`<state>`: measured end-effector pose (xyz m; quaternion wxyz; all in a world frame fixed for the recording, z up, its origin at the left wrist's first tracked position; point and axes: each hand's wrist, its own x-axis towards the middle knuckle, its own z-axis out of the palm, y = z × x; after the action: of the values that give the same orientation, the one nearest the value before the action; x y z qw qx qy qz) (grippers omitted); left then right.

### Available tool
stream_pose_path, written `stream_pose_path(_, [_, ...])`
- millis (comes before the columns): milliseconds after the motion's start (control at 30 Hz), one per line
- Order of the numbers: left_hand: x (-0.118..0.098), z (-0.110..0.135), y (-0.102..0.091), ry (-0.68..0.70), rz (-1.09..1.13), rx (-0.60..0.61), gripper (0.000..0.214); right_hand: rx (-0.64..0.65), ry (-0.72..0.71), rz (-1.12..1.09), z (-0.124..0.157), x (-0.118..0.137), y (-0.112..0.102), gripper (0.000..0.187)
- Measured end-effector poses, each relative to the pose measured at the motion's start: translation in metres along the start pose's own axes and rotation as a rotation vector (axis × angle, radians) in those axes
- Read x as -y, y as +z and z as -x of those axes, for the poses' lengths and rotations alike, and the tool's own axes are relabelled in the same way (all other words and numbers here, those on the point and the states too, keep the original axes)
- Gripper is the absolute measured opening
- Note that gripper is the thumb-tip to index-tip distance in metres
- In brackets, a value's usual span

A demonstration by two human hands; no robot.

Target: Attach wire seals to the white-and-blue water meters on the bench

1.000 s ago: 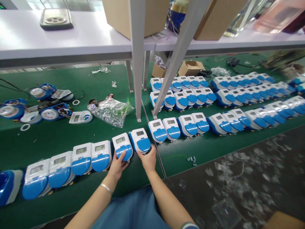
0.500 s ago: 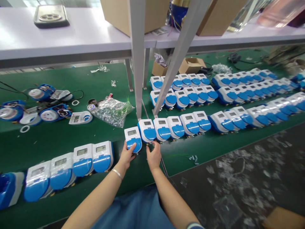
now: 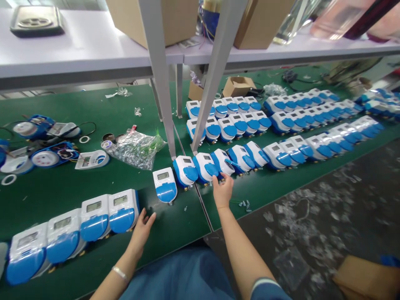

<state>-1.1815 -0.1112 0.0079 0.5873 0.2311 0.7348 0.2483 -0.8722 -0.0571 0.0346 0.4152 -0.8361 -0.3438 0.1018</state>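
White-and-blue meters with small display windows and blue lids stand in rows. My left hand [image 3: 142, 229] is open, fingers apart, beside the rightmost meter [image 3: 123, 211] of the near left group. A single meter [image 3: 165, 185] stands between my hands, and neither hand touches it. My right hand [image 3: 223, 191], thumb and forefinger apart, is at the lower end of the middle row, close to a meter [image 3: 206, 167]. Just behind its fingertips, another meter [image 3: 222, 161] has its blue lid tilted up. Whether the fingertips touch a meter I cannot tell.
Grey posts [image 3: 159, 79] rise from the green bench [image 3: 175, 227] to a white shelf [image 3: 93, 50]. A bag of small parts [image 3: 134, 148] and opened meter housings [image 3: 46, 156] lie at left. More meter rows [image 3: 240, 124] extend right. Plastic scraps [image 3: 300, 225] litter the floor.
My left hand has let go of the single meter and moved left toward the near group. My right hand has moved right along the row, where one lid is now raised.
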Motion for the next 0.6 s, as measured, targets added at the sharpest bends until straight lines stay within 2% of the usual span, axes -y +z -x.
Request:
stream_pose_path(67, [0.0, -0.005, 0.005, 0.06, -0.055, 0.008, 0.075, 0.041, 0.028, -0.017, -0.007, -0.002, 0.001, 0.043])
stream_pose_path(133, [0.011, -0.008, 0.002, 0.167, -0.215, 0.017, 0.074, 0.145, 0.075, -0.054, 0.001, -0.005, -0.003, 0.041])
stream_pose_path(233, [0.046, -0.009, -0.012, 0.393, -0.575, -0.01, 0.064, 0.35, 0.098, -0.087, 0.034, -0.012, -0.017, 0.039])
stream_pose_path(300, [0.07, -0.006, -0.019, 0.477, -0.778, -0.03, 0.06, 0.443, 0.119, -0.111, 0.062, -0.019, -0.028, 0.038])
stream_pose_path(367, [0.086, -0.001, -0.015, 0.535, -0.895, 0.042, 0.06, 0.51, 0.186, -0.174, 0.086, -0.025, -0.038, 0.038])
stream_pose_path(433, [0.09, 0.003, 0.0, 0.602, -0.915, 0.184, 0.06, 0.56, 0.268, -0.256, 0.103, -0.027, -0.045, 0.037])
stream_pose_path(500, [0.083, 0.006, 0.02, 0.646, -0.841, 0.293, 0.061, 0.586, 0.318, -0.33, 0.113, -0.025, -0.049, 0.034])
stream_pose_path(600, [0.062, 0.01, 0.043, 0.618, -0.631, 0.322, 0.059, 0.605, 0.321, -0.416, 0.12, -0.014, -0.046, 0.029])
